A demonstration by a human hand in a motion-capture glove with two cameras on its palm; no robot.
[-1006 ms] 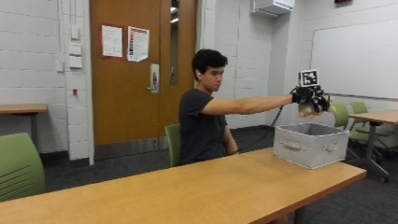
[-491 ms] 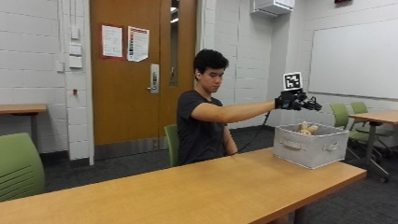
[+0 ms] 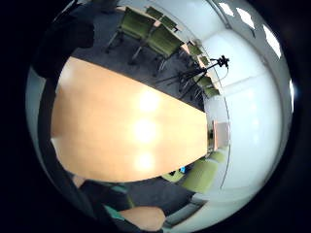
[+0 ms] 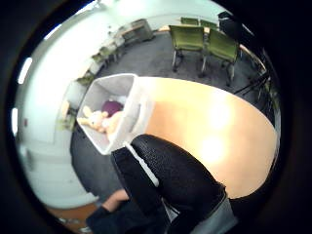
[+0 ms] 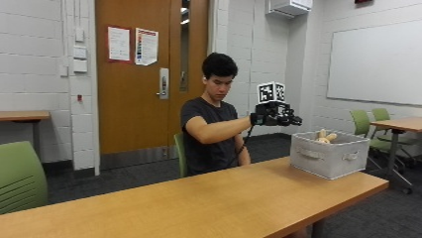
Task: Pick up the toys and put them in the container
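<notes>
Gloved right hand (image 5: 276,117), empty with fingers apparently relaxed, beside and above the grey fabric container (image 5: 328,153) near the bench (image 5: 217,198) end, plush toys (image 5: 323,137) inside; a careless sweep could nudge the container off the edge.

Grey container (image 4: 135,113) sitting at the wooden table's (image 4: 214,126) end, holding a tan plush toy (image 4: 100,120) and purple toy (image 4: 113,106); gloved right hand (image 4: 170,180) hovering nearby.
</notes>
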